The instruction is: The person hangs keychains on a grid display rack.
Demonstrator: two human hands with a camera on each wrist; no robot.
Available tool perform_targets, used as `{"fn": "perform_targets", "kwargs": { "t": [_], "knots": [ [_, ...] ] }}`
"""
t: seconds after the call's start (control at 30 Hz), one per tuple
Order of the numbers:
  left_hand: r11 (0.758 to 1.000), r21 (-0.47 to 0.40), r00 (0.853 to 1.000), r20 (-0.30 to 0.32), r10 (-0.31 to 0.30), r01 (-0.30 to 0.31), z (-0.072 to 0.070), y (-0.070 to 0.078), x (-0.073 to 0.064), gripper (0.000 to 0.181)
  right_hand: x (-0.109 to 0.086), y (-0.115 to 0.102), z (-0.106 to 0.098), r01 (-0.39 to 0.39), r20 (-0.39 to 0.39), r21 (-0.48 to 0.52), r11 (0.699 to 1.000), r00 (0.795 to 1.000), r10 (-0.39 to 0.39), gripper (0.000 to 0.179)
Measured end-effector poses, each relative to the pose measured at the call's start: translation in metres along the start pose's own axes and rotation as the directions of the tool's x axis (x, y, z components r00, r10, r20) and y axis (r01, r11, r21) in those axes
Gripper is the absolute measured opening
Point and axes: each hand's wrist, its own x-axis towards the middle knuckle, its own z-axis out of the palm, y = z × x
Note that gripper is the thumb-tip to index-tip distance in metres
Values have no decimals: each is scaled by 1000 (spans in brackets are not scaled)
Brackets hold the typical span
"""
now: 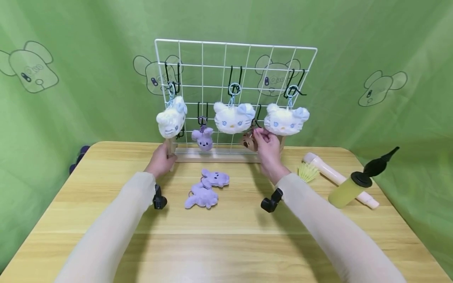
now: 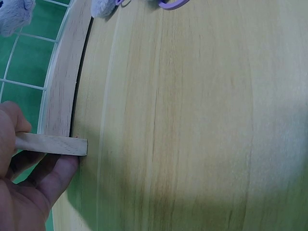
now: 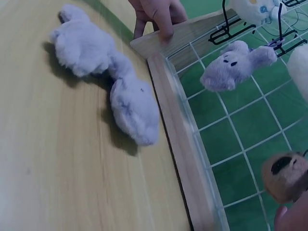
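My left hand (image 1: 161, 160) grips the wooden side foot (image 2: 53, 143) of a white wire grid rack (image 1: 226, 44), thumb on one face and fingers on the other. At the rack's lower right, my right hand (image 1: 269, 153) pinches at the edge of a brown bear-faced plush keychain (image 1: 248, 142), beside a black hook; its ring is hidden. Three white cat-head plush keychains hang along the upper hooks: left (image 1: 172, 118), middle (image 1: 234, 118) and right (image 1: 286, 119). A purple plush keychain (image 1: 204, 139) hangs lower, left of centre.
Two purple plush toys, one (image 1: 215, 179) partly behind the other (image 1: 201, 197), lie on the wooden table (image 1: 226, 251) before the rack. At right are a yellow-green bottle with black nozzle (image 1: 345, 192), a pale pink tube (image 1: 329, 169) and a yellow bristled item (image 1: 307, 171). Green cloth (image 1: 389, 35) stands behind.
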Motion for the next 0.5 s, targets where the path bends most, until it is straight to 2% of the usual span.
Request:
{"fn": "perform_targets", "kwargs": {
  "t": [0.17,0.37,0.5],
  "knots": [
    [1000,-1,1000,3,-2,2,0,1,-1,64,-4,3,-7,-5,8,-45,999,1000,5,7],
    [1000,-4,1000,6,2,-2,0,-1,0,65,-14,4,-12,-111,46,-118,987,992,118,37],
    [1000,-2,1000,4,4,-4,0,-1,1,64,-20,12,-15,-144,101,-188,972,981,165,42]
  ]
}}
